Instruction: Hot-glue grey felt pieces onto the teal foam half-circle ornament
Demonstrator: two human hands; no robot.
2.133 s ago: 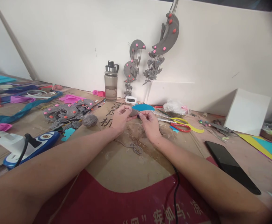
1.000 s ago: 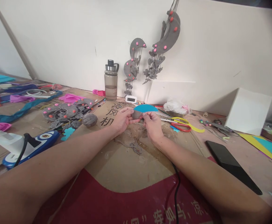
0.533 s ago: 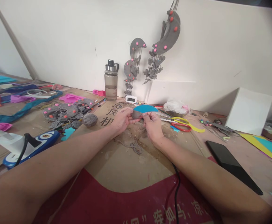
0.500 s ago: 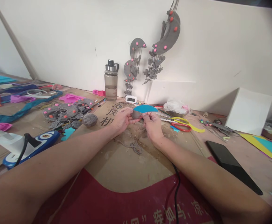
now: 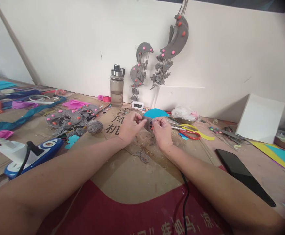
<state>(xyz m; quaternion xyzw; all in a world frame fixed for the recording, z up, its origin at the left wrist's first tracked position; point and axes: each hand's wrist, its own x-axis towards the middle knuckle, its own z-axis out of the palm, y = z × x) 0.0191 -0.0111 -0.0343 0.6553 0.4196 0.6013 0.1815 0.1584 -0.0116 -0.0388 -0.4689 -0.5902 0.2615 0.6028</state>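
Note:
Between my hands is a round-edged piece, with a blue upper part [image 5: 156, 113] and a grey lower part [image 5: 147, 126]. My left hand [image 5: 130, 128] is closed, its thumb and forefinger pinched at the piece's left edge. My right hand [image 5: 163, 131] pinches at the front of the piece; small dark and red-orange bits show at its fingertips, too small to name. A loose tangle of grey yarn [image 5: 143, 157] lies on the cardboard below. The grey yarn ball [image 5: 94, 126] rests left of my left hand.
Red-handled scissors [image 5: 190, 133] and yellow-handled scissors [image 5: 188, 127] lie to the right, near a phone [image 5: 242, 174]. A bottle [image 5: 117, 88] and small clock [image 5: 137, 105] stand by the wall, under hanging grey moon ornaments [image 5: 178, 42]. A blue power strip [image 5: 34, 156] sits at left.
The blue-and-grey piece has shifted slightly right. My left fingers have drawn out from beneath it and curled in at its left edge. Dark and red-orange bits now show by my right fingertips.

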